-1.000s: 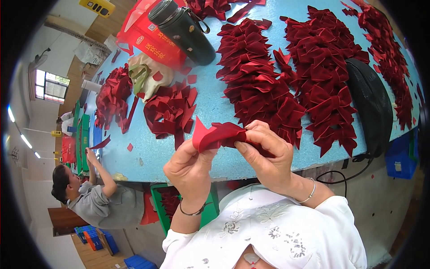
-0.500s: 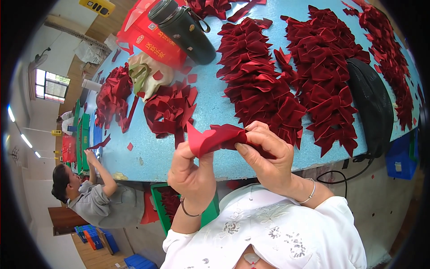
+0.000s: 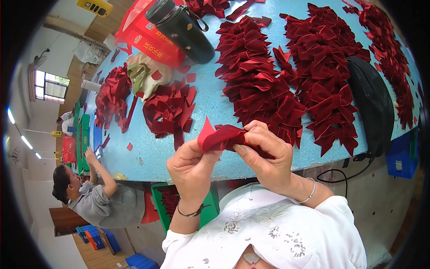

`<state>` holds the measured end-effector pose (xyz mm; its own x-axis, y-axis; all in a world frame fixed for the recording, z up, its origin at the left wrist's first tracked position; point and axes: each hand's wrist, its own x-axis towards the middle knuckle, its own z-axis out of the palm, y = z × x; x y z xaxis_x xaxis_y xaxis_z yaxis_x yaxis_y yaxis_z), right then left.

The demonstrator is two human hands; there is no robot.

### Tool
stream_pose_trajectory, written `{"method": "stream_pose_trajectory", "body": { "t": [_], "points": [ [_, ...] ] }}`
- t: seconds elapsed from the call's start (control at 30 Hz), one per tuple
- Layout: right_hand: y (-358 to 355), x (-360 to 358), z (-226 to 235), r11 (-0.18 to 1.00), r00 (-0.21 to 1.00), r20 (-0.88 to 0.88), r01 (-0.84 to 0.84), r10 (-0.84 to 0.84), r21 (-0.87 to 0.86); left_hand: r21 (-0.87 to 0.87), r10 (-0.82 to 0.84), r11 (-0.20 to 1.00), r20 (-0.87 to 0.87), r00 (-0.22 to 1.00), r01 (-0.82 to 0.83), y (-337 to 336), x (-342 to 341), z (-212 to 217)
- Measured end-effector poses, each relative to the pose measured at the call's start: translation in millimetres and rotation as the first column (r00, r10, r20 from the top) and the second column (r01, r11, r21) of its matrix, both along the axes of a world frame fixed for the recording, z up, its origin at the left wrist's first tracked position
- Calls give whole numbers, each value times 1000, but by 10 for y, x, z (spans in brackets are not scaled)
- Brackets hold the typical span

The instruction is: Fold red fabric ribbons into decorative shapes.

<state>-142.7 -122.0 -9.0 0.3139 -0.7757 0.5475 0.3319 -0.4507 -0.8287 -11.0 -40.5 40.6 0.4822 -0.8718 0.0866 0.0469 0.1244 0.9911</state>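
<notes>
Between my hands, above the table's near edge, is a dark red velvet ribbon point(image 3: 222, 137) with a paler red underside, folded and partly looped. My left hand point(image 3: 191, 166) pinches its left part between thumb and fingers, and a pointed end sticks up there. On the other side, my right hand point(image 3: 268, 154) grips the folded middle with thumb and forefinger; the rest of the ribbon on that side is mostly covered by the fingers. Beyond my hands, a row of finished-looking red bows point(image 3: 257, 76) lies overlapping, beside a second row of bows point(image 3: 320, 76).
Loose red ribbons point(image 3: 168, 112) lie on the blue table point(image 3: 148, 154), near a dark green flask point(image 3: 186, 36) and a red bag point(image 3: 148, 42). A black pouch point(image 3: 369, 103) lies right. Below the edge stands a green crate point(image 3: 210, 210). A co-worker point(image 3: 101, 199) works at left.
My left hand has turned and shifted its hold on the ribbon; the pointed end now stands higher and further right. My right hand keeps its grip almost unmoved. The co-worker's hands shift slightly.
</notes>
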Motion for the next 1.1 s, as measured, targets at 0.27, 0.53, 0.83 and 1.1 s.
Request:
{"method": "stream_pose_trajectory", "body": {
  "t": [0.27, 0.53, 0.83, 1.1],
  "points": [
    [-7, 9, -40, 1000, 1000, 1, 1, -1, 0, 61, 33, 997, 68, 997, -37, -75, -72, 19],
    [-9, 8, -25, 993, 998, -39, 45, -49, -105, 83, 23, 996, 54, 998, -28, -73, -33, 28],
    [-22, -18, -23, 997, 998, -69, -4, -1, -72, 63, -47, 997, -87, 995, 53, -70, 44, -11],
    [2, -18, -48, 999, 998, -41, -38, 39, 26, 107, -129, 984, -145, 981, 145, -64, 111, 16]
  ]
}}
